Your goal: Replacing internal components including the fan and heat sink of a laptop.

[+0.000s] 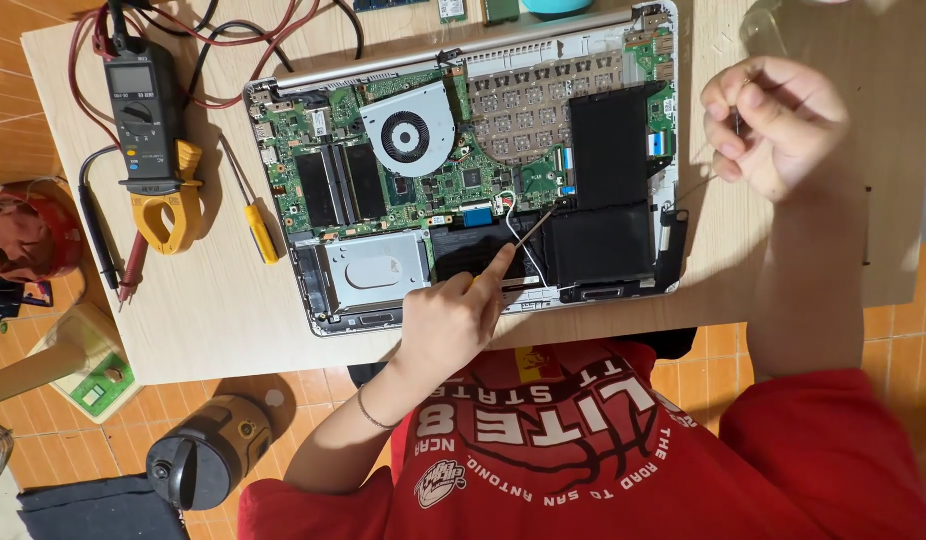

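Note:
An opened laptop (313, 310) lies bottom-up on the wooden table, showing its green board, round fan (408, 135) and black battery (608, 190). My left hand (448, 320) rests on the laptop's near edge and holds a thin screwdriver (531, 232). Its tip points at the white wires (510, 208) beside the battery. My right hand (773, 125) hovers over the table just right of the laptop, fingers pinched on a small thin dark piece (737, 122); what it is I cannot tell.
A clamp meter (148, 130) with yellow jaws and red and black leads lies at the table's left. A yellow-handled screwdriver (258, 225) lies beside the laptop. On the tiled floor stand a round black appliance (208, 455) and a green-topped box (98, 385).

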